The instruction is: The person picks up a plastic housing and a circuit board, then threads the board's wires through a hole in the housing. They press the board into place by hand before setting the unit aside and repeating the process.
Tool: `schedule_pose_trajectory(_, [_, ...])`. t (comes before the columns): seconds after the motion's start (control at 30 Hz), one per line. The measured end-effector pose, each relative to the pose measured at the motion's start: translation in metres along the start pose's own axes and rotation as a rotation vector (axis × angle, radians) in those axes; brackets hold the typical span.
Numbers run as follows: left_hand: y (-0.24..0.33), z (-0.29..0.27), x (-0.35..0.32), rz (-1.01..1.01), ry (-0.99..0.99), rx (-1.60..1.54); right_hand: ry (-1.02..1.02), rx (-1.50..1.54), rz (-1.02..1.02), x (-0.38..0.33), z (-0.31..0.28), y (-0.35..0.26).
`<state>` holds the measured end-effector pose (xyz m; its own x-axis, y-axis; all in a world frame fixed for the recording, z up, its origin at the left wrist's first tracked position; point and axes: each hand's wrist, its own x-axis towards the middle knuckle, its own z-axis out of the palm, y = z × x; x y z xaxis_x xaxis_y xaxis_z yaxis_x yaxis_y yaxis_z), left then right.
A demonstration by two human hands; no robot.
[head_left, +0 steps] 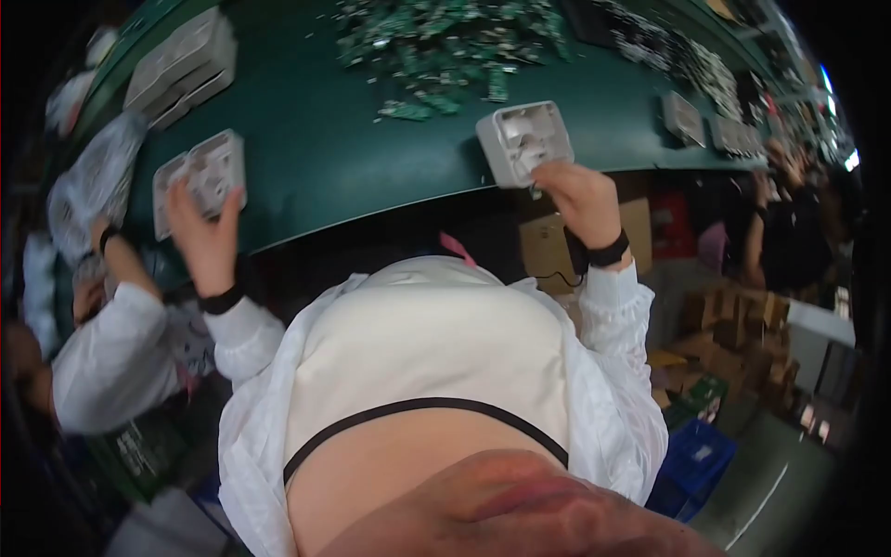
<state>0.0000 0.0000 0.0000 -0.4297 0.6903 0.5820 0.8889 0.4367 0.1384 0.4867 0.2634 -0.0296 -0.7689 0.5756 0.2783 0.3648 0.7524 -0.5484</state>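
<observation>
Matt plastic housings (493, 153), smooth tabletop (343, 153)

Our left hand (204, 237) covers part of one white plastic housing (225, 153); we cannot tell whether it grips. Our right hand (585, 200) hides the near corner of another white housing (499, 156), and anything pinched there is too small for us to identify. The top edge cuts off the green circuit-board pile (455, 56). We see the right-hand co-worker (798, 237) only blurred.
</observation>
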Motion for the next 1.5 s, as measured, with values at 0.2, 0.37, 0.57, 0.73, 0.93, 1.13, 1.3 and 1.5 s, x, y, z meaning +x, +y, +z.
schedule_pose_trajectory(0.2, [0.032, 0.046, -0.035, -0.285, -0.265, 0.092, 0.187, -0.523, 0.261, -0.021, -0.116, 0.13])
schedule_pose_trajectory(0.37, [0.051, 0.047, -0.031, -0.373, -0.383, 0.236, 0.197, -0.656, 0.306, -0.019, -0.152, 0.224])
schedule_pose_trajectory(0.57, [0.049, 0.056, -0.036, -0.428, -0.373, 0.31, 0.147, -0.69, 0.451, -0.02, -0.174, 0.267])
schedule_pose_trajectory(0.73, [0.051, 0.06, -0.048, -0.322, -0.258, 0.26, 0.143, -0.702, 0.494, -0.026, -0.184, 0.273])
schedule_pose_trajectory(0.93, [0.111, 0.044, -0.045, -0.094, -0.249, -0.04, 0.159, -0.834, 0.629, -0.039, -0.21, 0.316])
schedule_pose_trajectory(1.13, [0.158, 0.04, -0.044, -0.006, -0.26, -0.119, 0.538, -0.82, 0.528, 0.023, -0.172, 0.27])
schedule_pose_trajectory(1.3, [0.168, 0.049, -0.046, 0.051, -0.274, -0.163, 0.294, -0.473, 0.208, 0.109, -0.11, 0.227])
schedule_pose_trajectory(1.5, [0.168, 0.044, -0.054, 0.052, -0.279, -0.159, 0.201, -0.592, 0.387, 0.183, -0.07, 0.231])
